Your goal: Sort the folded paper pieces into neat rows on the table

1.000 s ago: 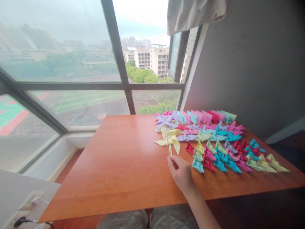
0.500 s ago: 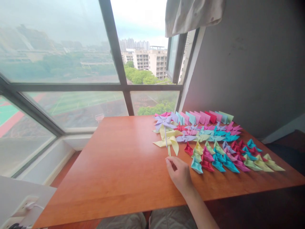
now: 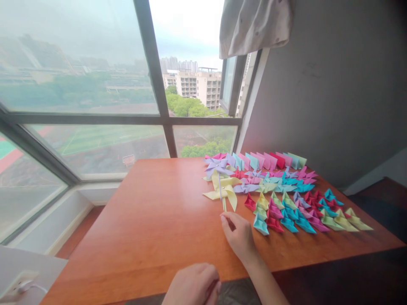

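Note:
A yellow paper pinwheel [image 3: 224, 188] lies on the wooden table [image 3: 152, 228] with its thin stick pointing toward me. My right hand [image 3: 239, 238] rests on the table just below the stick, thumb and forefinger pinched at its lower end. A purple pinwheel [image 3: 216, 166] lies just behind the yellow one. My left hand [image 3: 193, 286] has come up at the bottom edge, over the table's near edge, with its fingers curled closed; what they hold is hidden.
Several rows of folded paper pieces [image 3: 286, 203] in pink, blue, green, red and purple cover the table's right half. A large window [image 3: 95, 106] runs along the far and left sides, and a grey wall [image 3: 333, 93] stands on the right. A white socket [image 3: 19, 286] sits at lower left.
My left hand has come into view at the bottom edge. The view has shifted slightly; my right hand stays at the pinwheel's stick.

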`<action>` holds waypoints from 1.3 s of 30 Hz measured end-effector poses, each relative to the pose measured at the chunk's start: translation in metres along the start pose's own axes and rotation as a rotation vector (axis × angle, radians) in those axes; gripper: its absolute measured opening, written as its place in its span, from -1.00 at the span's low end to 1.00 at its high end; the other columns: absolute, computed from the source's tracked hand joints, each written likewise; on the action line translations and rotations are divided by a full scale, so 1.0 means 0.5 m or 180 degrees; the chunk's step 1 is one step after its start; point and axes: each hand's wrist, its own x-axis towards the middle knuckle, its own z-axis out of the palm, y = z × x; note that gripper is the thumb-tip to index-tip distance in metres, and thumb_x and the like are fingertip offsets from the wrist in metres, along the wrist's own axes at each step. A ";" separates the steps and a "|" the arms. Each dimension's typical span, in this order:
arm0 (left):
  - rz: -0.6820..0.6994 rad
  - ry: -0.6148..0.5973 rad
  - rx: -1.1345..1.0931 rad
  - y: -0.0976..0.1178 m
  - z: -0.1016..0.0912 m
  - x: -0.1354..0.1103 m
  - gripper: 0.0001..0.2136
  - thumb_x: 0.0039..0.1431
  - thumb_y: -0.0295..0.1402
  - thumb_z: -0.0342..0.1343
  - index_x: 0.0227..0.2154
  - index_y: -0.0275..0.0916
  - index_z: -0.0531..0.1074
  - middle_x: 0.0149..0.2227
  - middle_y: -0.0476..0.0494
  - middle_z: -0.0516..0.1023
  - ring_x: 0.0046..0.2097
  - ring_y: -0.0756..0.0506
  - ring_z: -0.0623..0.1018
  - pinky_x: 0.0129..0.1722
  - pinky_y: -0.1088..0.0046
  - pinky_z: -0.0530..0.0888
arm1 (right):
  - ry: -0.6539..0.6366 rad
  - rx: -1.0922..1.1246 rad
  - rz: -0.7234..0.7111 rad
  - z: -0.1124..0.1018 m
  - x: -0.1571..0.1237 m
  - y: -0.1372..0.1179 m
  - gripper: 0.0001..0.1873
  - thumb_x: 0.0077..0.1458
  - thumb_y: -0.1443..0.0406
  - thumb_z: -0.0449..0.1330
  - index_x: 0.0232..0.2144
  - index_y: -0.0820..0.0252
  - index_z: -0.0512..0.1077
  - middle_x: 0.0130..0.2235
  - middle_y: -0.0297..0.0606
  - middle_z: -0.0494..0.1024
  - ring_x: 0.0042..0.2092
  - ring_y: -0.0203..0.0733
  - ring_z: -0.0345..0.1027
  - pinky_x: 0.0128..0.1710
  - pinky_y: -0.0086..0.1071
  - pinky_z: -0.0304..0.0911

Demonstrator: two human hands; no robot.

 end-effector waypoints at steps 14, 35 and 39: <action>-0.0235 0.0708 0.0335 -0.075 -0.023 0.138 -0.85 0.28 -0.40 -0.08 -0.37 -0.17 0.37 -0.37 -0.05 0.54 -0.33 -0.07 0.51 -0.34 0.48 0.30 | -0.0079 -0.0096 -0.0026 0.001 0.002 0.002 -0.74 0.24 0.27 0.02 -0.34 0.16 0.50 -0.36 -0.23 0.58 -0.35 -0.20 0.47 -0.33 -0.43 0.33; -0.0202 0.0843 0.0211 -0.072 -0.024 0.133 -0.85 0.26 -0.41 -0.06 -0.36 -0.18 0.40 -0.35 -0.07 0.56 -0.35 -0.07 0.50 -0.34 0.47 0.31 | 0.0024 -0.0170 -0.0104 0.004 0.004 0.005 -0.72 0.23 0.26 0.01 -0.35 0.16 0.51 -0.37 -0.21 0.59 -0.36 -0.19 0.49 -0.35 -0.42 0.36; -0.0192 0.0878 0.0208 -0.074 -0.024 0.133 -0.85 0.26 -0.41 -0.05 -0.36 -0.18 0.40 -0.35 -0.07 0.56 -0.35 -0.07 0.50 -0.35 0.48 0.31 | 0.0026 -0.0152 -0.0079 0.002 0.004 0.003 -0.73 0.23 0.26 0.02 -0.35 0.16 0.51 -0.38 -0.22 0.59 -0.36 -0.19 0.49 -0.35 -0.43 0.35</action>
